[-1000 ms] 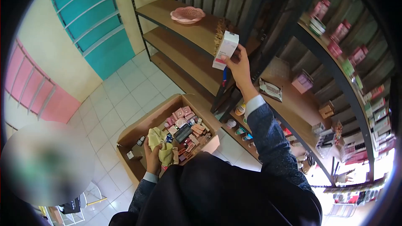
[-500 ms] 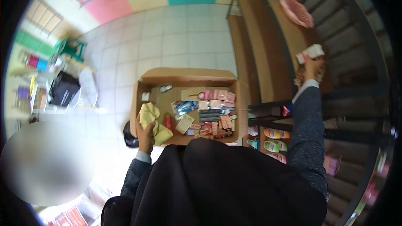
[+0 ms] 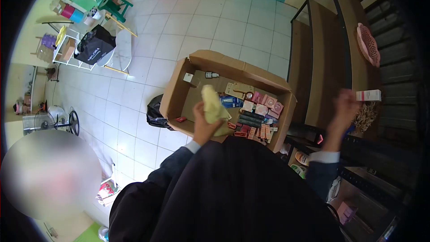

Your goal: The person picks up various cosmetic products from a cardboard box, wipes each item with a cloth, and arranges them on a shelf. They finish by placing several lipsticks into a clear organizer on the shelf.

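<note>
My left hand is closed around a pale yellow cloth, held over the near side of an open cardboard box. Inside the box lie pink compacts, dark narrow boxes, blue packets and several small orange-pink cartons. A small white carton and a small bottle sit toward its far left. On the right, my right hand is smeared by motion beside the shelf. A white carton with a pink end rests on that shelf, just beyond my fingers.
The brown shelf rack rises on the right, holding a pink basket and a dried brown bundle. Bottles stand lower down. A black plastic bag lies left of the box. A person's blurred head is at left.
My right hand has let go of the white carton on the shelf and drawn back toward me. My left hand has lifted the cloth slightly. The view has turned and shifted.
</note>
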Demonstrator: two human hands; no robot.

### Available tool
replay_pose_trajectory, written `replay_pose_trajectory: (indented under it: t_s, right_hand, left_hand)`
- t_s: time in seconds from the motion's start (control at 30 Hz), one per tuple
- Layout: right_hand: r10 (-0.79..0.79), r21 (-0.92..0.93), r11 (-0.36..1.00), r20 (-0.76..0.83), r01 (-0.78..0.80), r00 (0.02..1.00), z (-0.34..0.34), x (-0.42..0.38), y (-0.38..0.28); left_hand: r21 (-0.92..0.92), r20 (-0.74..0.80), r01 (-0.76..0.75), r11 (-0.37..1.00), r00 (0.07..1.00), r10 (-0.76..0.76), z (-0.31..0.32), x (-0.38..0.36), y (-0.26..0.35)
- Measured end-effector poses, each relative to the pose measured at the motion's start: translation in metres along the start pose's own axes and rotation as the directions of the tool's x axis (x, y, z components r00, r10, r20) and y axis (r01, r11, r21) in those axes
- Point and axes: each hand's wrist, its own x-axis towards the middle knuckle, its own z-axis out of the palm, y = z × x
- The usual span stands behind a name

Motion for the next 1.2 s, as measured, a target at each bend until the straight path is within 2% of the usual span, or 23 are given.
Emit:
replay_pose_trajectory:
  t_s: [0.03,0.1,0.13,0.17,0.2,0.23,0.27,0.3,0.37,0.4,0.47,0.53,0.57,0.63,0.73,0.8,0.87,0.9,0.93,1.07,1.13,1.17,1.2]
  right_hand:
    - [0.235,0.125,0.955,0.237,-0.269,0.943,0.023,-0.032,0.027]
    - [0.392,-0.343,0.915,0.623,-0.214,0.676,0.068,-0.130,0.064]
    - [0.159,0.012,0.971,0.718,-0.241,0.678,0.096,-0.163,0.054]
    - [0.240,0.062,0.925,0.668,-0.374,0.705,0.116,-0.174,0.049]
    - [0.326,0.119,0.860,0.621,-0.497,0.713,0.128,-0.178,0.048]
    - [0.332,0.118,0.858,0.616,-0.500,0.715,0.130,-0.178,0.054]
    - [0.414,0.173,0.768,0.601,-0.617,0.684,0.130,-0.174,0.066]
    - [0.488,0.232,0.661,0.589,-0.714,0.644,0.127,-0.170,0.074]
    - [0.530,0.269,0.641,0.523,-0.719,0.668,0.116,-0.162,0.073]
    - [0.568,0.297,0.624,0.464,-0.723,0.680,0.110,-0.160,0.071]
    - [0.607,0.361,0.611,0.357,-0.705,0.709,0.101,-0.166,0.070]
    - [0.666,0.382,0.562,0.317,-0.733,0.676,0.090,-0.176,0.069]
    - [0.692,0.396,0.536,0.300,-0.746,0.656,0.085,-0.180,0.069]
    - [0.702,0.414,0.517,0.296,-0.749,0.648,0.081,-0.191,0.065]
    - [0.699,0.437,0.502,0.303,-0.746,0.647,0.082,-0.203,0.061]
    - [0.700,0.434,0.550,0.227,-0.713,0.677,0.084,-0.206,0.058]
    - [0.706,0.400,0.565,0.217,-0.721,0.674,0.082,-0.208,0.063]
    - [0.712,0.363,0.577,0.215,-0.732,0.668,0.084,-0.208,0.062]
    - [0.715,0.362,0.574,0.215,-0.735,0.665,0.085,-0.208,0.060]
    - [0.597,0.327,0.721,0.155,-0.611,0.787,0.093,-0.201,0.053]
    - [0.425,0.074,0.888,0.250,-0.455,0.870,0.095,-0.197,0.052]
    - [0.723,0.057,0.663,0.211,-0.747,0.658,0.110,-0.193,0.028]
    - [0.251,-0.044,0.966,0.390,-0.254,0.886,0.117,-0.193,0.007]
  left_hand:
    - [0.092,0.080,0.014,0.996,0.997,-0.021,0.012,0.001,0.001]
    - [0.183,0.168,0.013,0.983,0.985,-0.045,0.035,0.004,0.005]
    - [0.140,0.317,-0.121,0.983,0.946,0.071,0.046,0.005,0.012]
    - [0.078,0.451,-0.245,0.966,0.873,0.185,0.049,0.008,0.018]
    - [0.077,0.457,-0.244,0.967,0.871,0.183,0.045,0.014,0.023]
    - [0.073,0.522,-0.329,0.942,0.817,0.245,0.039,0.021,0.027]
    - [0.062,0.588,-0.414,0.908,0.750,0.302,0.032,0.032,0.030]
    - [0.236,0.529,-0.489,0.840,0.790,0.310,0.022,0.050,0.015]
    - [0.339,0.226,-0.211,0.917,0.964,0.138,-0.006,0.086,-0.006]
    - [0.450,0.127,-0.264,0.853,0.965,0.231,-0.023,0.113,-0.032]
    - [0.674,-0.040,-0.114,0.730,0.981,0.190,-0.052,0.157,-0.089]
    - [0.826,-0.043,-0.058,0.561,0.986,0.164,-0.070,0.189,-0.136]
    - [0.821,-0.019,-0.082,0.566,0.985,0.169,-0.067,0.195,-0.135]
    - [0.796,-0.183,0.205,0.569,0.978,-0.096,-0.062,0.198,-0.128]
    - [0.842,-0.159,0.215,0.494,0.975,-0.153,-0.050,0.200,-0.119]
    - [0.888,-0.104,0.177,0.426,0.977,-0.188,-0.043,0.198,-0.120]
    - [0.924,-0.022,0.064,0.378,0.993,-0.114,-0.036,0.196,-0.128]
    - [0.907,0.085,-0.051,0.417,0.994,-0.064,-0.038,0.197,-0.130]
    - [0.909,0.085,-0.049,0.415,0.994,-0.068,-0.040,0.197,-0.132]
    - [0.713,0.312,-0.344,0.611,0.936,0.162,-0.033,0.168,-0.084]
    - [0.570,0.440,-0.518,0.638,0.848,0.295,-0.022,0.139,-0.047]
    - [0.538,0.483,-0.552,0.637,0.821,0.304,-0.018,0.126,-0.027]
    - [0.489,0.502,-0.585,0.647,0.795,0.340,-0.012,0.110,-0.008]
